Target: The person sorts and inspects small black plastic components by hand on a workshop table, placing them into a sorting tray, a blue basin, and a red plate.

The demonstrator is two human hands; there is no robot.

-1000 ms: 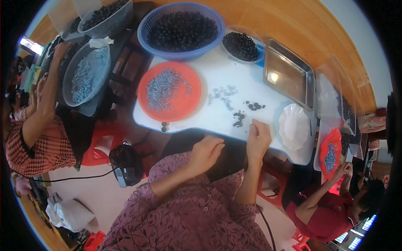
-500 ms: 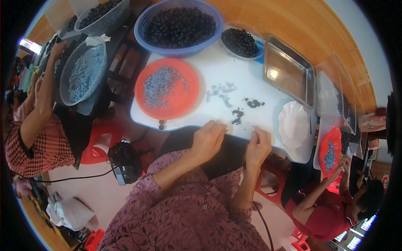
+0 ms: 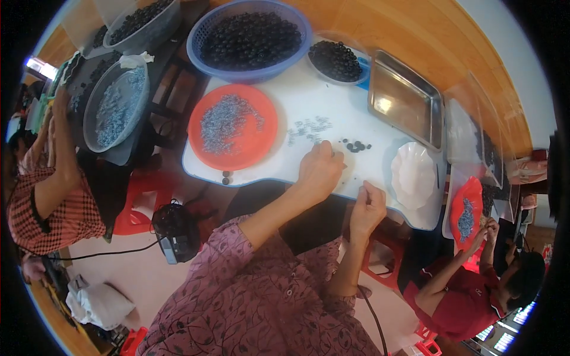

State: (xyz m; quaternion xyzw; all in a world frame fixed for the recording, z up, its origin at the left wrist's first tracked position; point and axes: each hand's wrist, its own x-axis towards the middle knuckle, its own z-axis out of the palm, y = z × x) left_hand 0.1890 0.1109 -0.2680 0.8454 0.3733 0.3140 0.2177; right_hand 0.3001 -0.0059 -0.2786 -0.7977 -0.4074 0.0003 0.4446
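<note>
Seemingly a workshop: a basket (image 3: 256, 75) of black parts (image 3: 252, 40) and a plate (image 3: 244, 153) of clear pieces (image 3: 221, 126) stand on the counter (image 3: 297, 104), with a person (image 3: 53, 202) by a tub (image 3: 144, 98) of such pieces at left and another person (image 3: 463, 296) by a dish (image 3: 473, 188) at right.

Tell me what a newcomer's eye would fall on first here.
Probably the blue basket heaped with black pieces at the far edge of the white table. Next, the orange-red plate of small pale pieces, on the table's left side. Both the left hand and right hand are at the near edge.
</note>
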